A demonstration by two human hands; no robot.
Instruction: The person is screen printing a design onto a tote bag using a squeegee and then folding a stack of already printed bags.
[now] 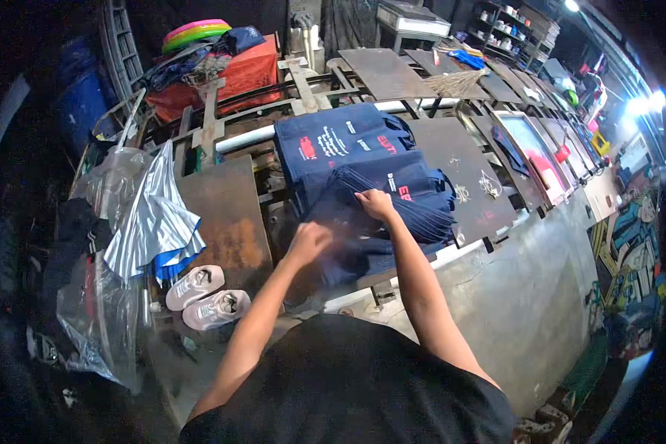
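Note:
My right hand (376,203) is closed on the corner of a fanned stack of navy cloth bags (425,217) in the middle of the platen bench. My left hand (311,240) is lower and to the left, beside the same dark cloth, its fingers curled and smeared by motion, so its grip is unclear. Behind both hands, more navy bags (325,133) with white and red prints and dark handles lie flat in overlapping rows.
Left are a rusty metal board (214,207), pale sneakers (207,309), a silver umbrella (148,229) and plastic sheeting (103,318). Right are a dark board (466,159) and a framed screen (536,170) with pink ink. Behind are red cloth (248,81) and a straw broom (451,83).

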